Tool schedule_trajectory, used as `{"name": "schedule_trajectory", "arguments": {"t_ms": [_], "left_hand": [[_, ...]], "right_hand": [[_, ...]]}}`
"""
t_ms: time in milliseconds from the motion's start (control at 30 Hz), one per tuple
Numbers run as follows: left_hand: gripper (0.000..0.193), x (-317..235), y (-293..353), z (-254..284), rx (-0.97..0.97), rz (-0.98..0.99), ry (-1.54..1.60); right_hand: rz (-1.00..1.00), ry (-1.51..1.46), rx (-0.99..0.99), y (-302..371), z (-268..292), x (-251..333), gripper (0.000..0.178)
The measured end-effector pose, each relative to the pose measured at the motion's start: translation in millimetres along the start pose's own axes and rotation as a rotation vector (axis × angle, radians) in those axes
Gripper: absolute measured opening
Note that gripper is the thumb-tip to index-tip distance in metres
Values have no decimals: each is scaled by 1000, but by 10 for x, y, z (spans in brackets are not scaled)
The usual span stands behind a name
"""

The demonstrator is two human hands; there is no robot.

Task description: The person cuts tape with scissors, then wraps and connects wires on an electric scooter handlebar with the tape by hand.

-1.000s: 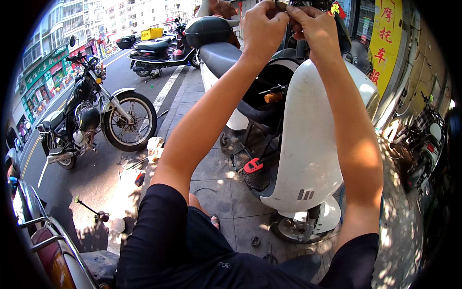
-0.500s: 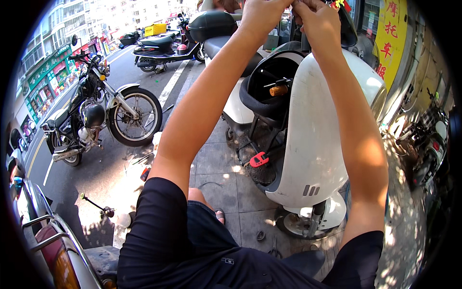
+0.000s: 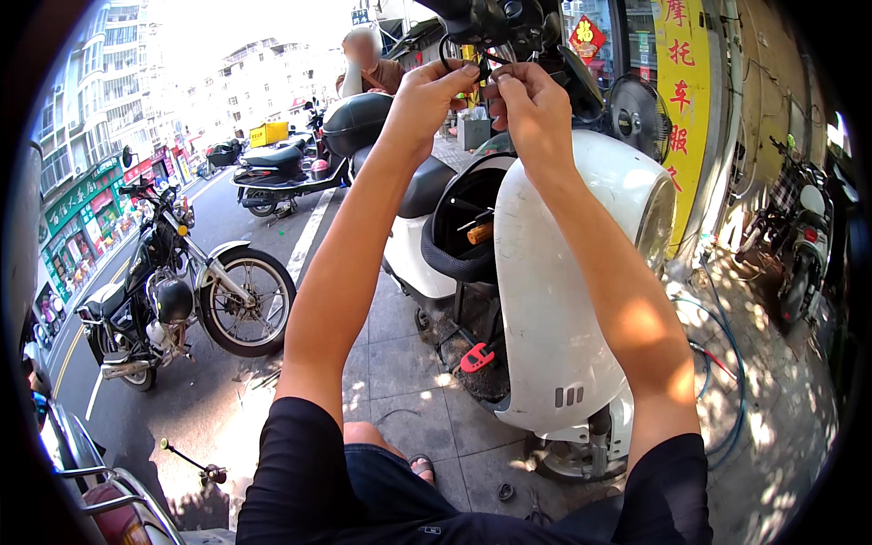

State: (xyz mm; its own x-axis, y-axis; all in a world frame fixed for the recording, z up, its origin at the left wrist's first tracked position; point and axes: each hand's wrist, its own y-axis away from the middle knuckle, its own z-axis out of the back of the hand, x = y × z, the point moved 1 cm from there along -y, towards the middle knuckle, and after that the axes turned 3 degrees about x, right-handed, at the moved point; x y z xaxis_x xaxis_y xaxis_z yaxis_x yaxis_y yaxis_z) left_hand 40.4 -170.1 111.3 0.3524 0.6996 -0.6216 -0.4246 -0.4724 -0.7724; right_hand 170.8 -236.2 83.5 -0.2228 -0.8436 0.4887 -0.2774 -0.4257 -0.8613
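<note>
Both arms reach up and forward to a white scooter [image 3: 554, 300]. Beneath its dark handlebar [image 3: 500, 23], my left hand [image 3: 427, 102] is closed, thumb and fingers pinching a thin black cable [image 3: 443, 47]. Close by, my right hand [image 3: 534, 109] is closed too, fingertips pinched at the black cable's other side; its end between the hands is too small to make out. Below them, a black padded helmet-like shell [image 3: 445, 250] sits open side up on the scooter, with an orange-handled tool [image 3: 480, 233] in it. A red tool [image 3: 477, 357] rests lower, by the footboard.
A black motorcycle [image 3: 173, 291] stands at the left, and another scooter [image 3: 282, 177] is parked behind. A person [image 3: 372, 68] is at the back. At the right are a fan [image 3: 639, 116] and a blue hose [image 3: 740, 400]. Scissors-like pliers [image 3: 538, 513] lie on the paving.
The view has tilted up, so the handlebar, the cable and both hands now show fully. The hands stay close together, closed at the cable.
</note>
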Motion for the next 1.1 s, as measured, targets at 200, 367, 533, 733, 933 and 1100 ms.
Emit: {"name": "schedule_trajectory", "arguments": {"t_ms": [200, 367, 533, 733, 933, 1100], "left_hand": [[21, -13, -22, 3, 60, 73, 153], [17, 67, -41, 33, 96, 91, 320], [16, 81, -39, -26, 69, 66, 318], [18, 76, -19, -6, 79, 84, 316], [23, 4, 1, 7, 51, 53, 41], [26, -55, 57, 28, 13, 24, -54]], "right_hand": [[113, 99, 49, -48, 15, -4, 28], [139, 151, -27, -15, -67, -1, 23], [174, 244, -26, -59, -7, -28, 21], [239, 306, -25, -95, 19, -24, 22], [-40, 264, 34, -107, -6, 213, 25], [7, 470, -88, -178, -99, 199, 29]]}}
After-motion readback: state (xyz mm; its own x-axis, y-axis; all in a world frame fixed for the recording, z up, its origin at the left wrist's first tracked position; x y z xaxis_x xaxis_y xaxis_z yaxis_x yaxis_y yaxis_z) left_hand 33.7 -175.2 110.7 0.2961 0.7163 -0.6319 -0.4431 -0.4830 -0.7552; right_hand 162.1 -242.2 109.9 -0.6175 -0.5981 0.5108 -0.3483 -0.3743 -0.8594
